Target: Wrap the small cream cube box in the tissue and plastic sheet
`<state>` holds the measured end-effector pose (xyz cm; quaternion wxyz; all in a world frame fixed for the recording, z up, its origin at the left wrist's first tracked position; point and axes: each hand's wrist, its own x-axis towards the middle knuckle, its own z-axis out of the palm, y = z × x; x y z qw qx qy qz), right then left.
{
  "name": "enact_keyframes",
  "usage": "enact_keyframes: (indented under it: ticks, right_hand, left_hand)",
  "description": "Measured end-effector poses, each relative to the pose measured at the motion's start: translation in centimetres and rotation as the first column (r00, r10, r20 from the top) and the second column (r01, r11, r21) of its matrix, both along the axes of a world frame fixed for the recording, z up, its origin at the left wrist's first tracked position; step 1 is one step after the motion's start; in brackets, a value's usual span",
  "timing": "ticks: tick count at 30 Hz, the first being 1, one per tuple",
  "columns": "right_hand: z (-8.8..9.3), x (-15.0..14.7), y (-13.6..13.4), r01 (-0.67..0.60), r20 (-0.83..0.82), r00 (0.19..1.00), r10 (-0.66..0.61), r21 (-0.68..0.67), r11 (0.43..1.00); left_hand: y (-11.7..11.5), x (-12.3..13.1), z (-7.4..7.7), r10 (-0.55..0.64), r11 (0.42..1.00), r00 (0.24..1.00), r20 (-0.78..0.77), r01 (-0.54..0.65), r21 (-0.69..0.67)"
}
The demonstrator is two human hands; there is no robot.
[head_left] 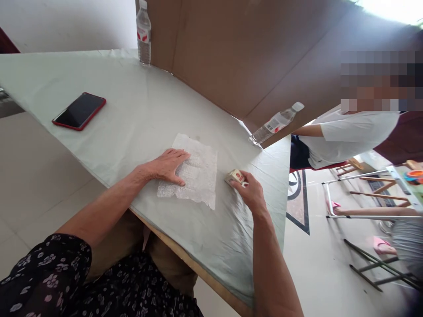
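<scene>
My left hand (168, 165) lies flat with fingers stretched out on the left part of a sheet of white bubble wrap (198, 169), which is spread on the table's pale green cloth (132, 119). Just right of the sheet, my right hand (251, 189) pinches a small cream-coloured box with a red mark (235, 176) that rests on the cloth. The box sits close to the sheet's right edge without touching it.
A phone in a red case (79, 111) lies at the left. One water bottle (143, 33) stands at the far end, another (276, 123) lies against a tall cardboard wall (251, 57). Another person in a white shirt (350, 134) sits at the right near metal frames (363, 193).
</scene>
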<state>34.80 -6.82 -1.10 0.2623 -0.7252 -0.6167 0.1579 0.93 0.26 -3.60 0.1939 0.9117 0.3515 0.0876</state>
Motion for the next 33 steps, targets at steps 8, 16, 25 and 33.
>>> enact_keyframes:
  ticks: [8,16,25,33]
  right_hand:
    - [0.1,-5.0,-1.7,-0.204,0.174,0.974,0.148,0.369,0.907]
    - [-2.7,-12.7,5.7,-0.522,0.29,0.816,0.501,-0.005,0.853]
    - [-2.6,-9.2,3.4,-0.337,0.434,0.854,0.285,0.046,0.94]
    - [-1.2,-8.3,-4.9,-0.493,0.432,0.773,0.465,-0.052,0.869]
  left_hand:
    - [0.0,0.3,-0.1,0.063,0.994,0.994,0.087,-0.07,0.078]
    - [0.1,0.7,-0.7,0.152,0.979,0.988,-0.037,-0.145,0.145]
    - [0.1,0.7,-0.1,0.173,0.983,0.978,-0.113,-0.163,0.089]
    - [0.4,0.3,0.2,0.156,0.987,0.984,-0.09,-0.153,0.047]
